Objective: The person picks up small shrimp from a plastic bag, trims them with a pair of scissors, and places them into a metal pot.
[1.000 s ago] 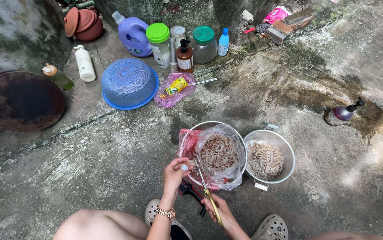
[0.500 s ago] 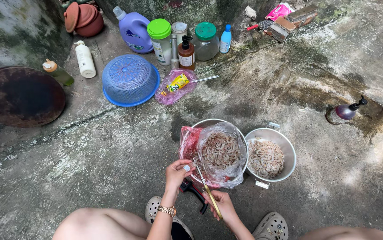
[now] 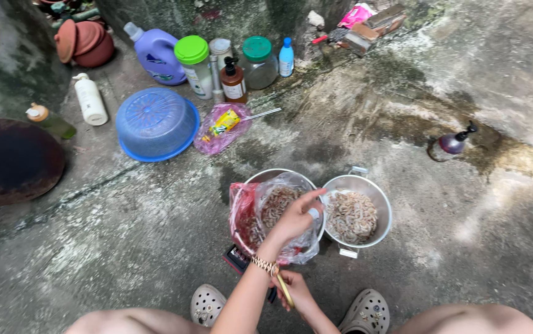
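Stained, damp concrete floor (image 3: 124, 247); mossy wall (image 3: 6, 55) upper left. Bag of shrimp (image 3: 260, 216) in bowl, centre frame. Left hand (image 3: 294, 218) loosely curled over bag; right hand (image 3: 297, 294) gripped yellow-handled tool (image 3: 283, 289).

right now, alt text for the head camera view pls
A crouching person's left hand reaches over a plastic bag of small shrimp in a metal bowl, beside a metal colander of shrimp. The right hand holds a yellow-handled tool on wet concrete floor.
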